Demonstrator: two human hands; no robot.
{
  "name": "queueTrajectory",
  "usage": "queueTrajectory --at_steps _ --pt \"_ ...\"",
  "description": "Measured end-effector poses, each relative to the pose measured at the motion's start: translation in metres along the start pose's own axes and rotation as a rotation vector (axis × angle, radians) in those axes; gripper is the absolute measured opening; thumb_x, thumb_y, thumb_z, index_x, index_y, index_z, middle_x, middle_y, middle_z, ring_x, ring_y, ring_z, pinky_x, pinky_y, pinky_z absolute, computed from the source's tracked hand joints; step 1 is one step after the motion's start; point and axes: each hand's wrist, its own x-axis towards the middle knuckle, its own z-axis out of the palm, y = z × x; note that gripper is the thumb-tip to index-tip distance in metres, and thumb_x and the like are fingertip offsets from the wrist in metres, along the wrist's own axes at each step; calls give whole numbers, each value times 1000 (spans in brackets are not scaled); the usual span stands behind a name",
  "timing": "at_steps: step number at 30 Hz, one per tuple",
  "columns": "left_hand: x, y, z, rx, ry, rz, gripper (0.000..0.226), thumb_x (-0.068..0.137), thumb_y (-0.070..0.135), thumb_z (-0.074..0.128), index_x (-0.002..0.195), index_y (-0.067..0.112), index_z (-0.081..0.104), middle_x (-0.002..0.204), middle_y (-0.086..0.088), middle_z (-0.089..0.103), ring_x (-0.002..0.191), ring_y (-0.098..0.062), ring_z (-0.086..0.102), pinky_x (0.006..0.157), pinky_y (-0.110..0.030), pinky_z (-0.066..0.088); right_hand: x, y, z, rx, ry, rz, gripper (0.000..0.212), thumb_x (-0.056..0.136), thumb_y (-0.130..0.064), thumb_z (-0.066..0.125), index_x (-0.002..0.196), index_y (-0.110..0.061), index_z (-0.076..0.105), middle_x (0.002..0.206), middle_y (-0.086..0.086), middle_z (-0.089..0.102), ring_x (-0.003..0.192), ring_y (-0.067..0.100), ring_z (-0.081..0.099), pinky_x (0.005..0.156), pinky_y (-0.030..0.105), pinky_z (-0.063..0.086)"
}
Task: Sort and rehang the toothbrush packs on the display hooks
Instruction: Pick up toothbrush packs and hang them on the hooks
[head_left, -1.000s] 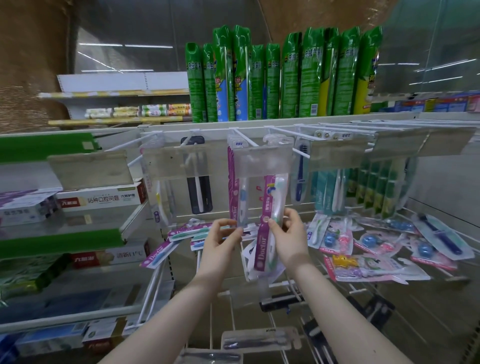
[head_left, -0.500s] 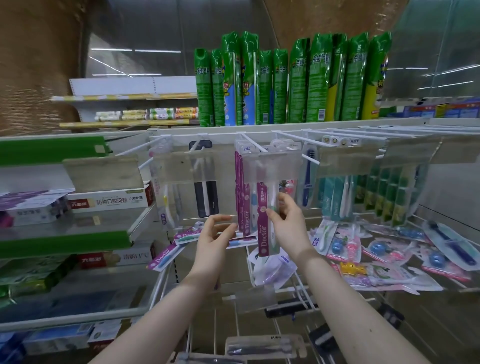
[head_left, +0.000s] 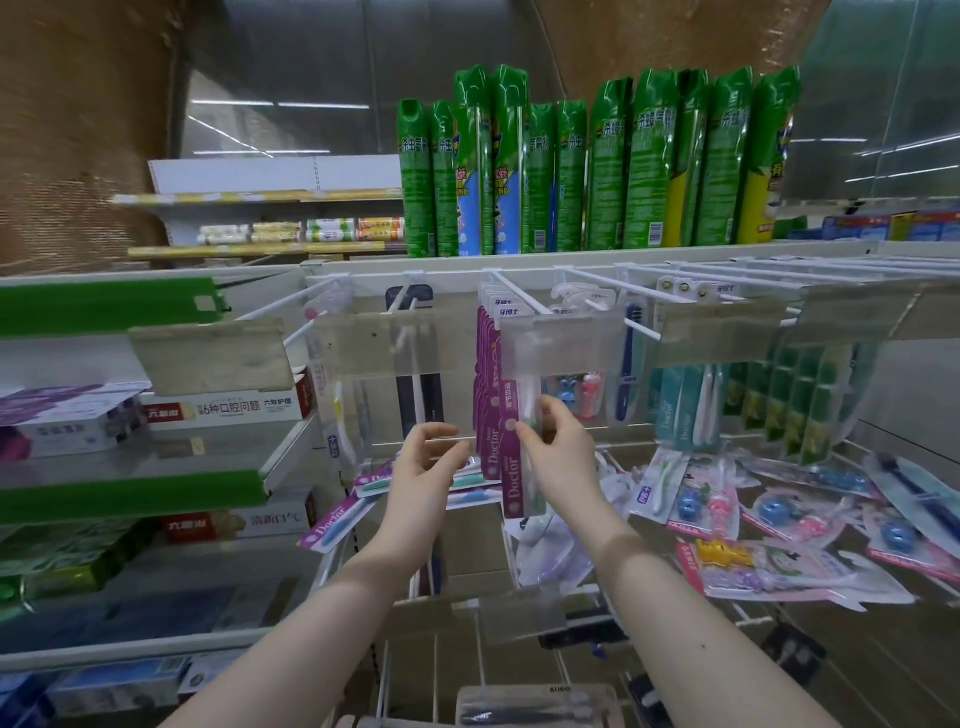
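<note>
Purple-edged and upright: pinches toothbrush pack (head_left: 511, 467) in right hand (head_left: 561, 452), long axis vertical, hook (head_left: 511, 296) straight above; holds left hand (head_left: 426, 467) loosely open, empty, just left of it.

- Hands: two. The left hand (head_left: 423, 467) is relaxed with nothing in it, and the right hand (head_left: 558, 452) is pinching one purple pack (head_left: 511, 483).
- Hung purple packs (head_left: 485, 374) just behind the right hand: a tight bunch, can't count them.
- Loose purple packs (head_left: 332, 525) below-left of the left hand: two I can make out.
- Spray cans (head_left: 608, 171) way above both hands: eleven, I think.
- Blue-disc packs (head_left: 691, 506) lying right of the right hand: three.
- Cartoon pack (head_left: 727, 558) lower right of the right hand: one.
- Rolls (head_left: 304, 231) up-left of the left hand: four.
- Red-label boxes (head_left: 223, 408) left of the left hand: two.
- Dark brush pack (head_left: 413, 374) above the left hand: one.
</note>
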Motion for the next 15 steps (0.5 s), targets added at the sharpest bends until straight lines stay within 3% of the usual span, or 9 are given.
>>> queueTrajectory --at_steps 4,8,15 --pt "9 -5 -6 34 26 -16 11 91 22 60 101 23 56 100 4 64 95 -13 63 80 -24 49 17 1 12 -110 95 -38 43 92 -25 58 132 -11 50 123 11 51 91 12 47 74 16 35" --pt "17 -10 -7 55 36 -31 12 91 20 61 102 21 56 100 2 63 92 -13 63 75 -21 47 25 1 19 -150 135 -23 42 93 -24 56 134 -11 51 121 11 46 92 16 47 81 17 32" --pt "26 -12 -7 86 41 -39 15 91 20 60 105 19 55 103 -1 62 95 -16 61 75 -21 47 36 6 26 -235 192 -54 30 94 -22 54 120 -7 60 106 7 45 82 17 45 75 21 33"
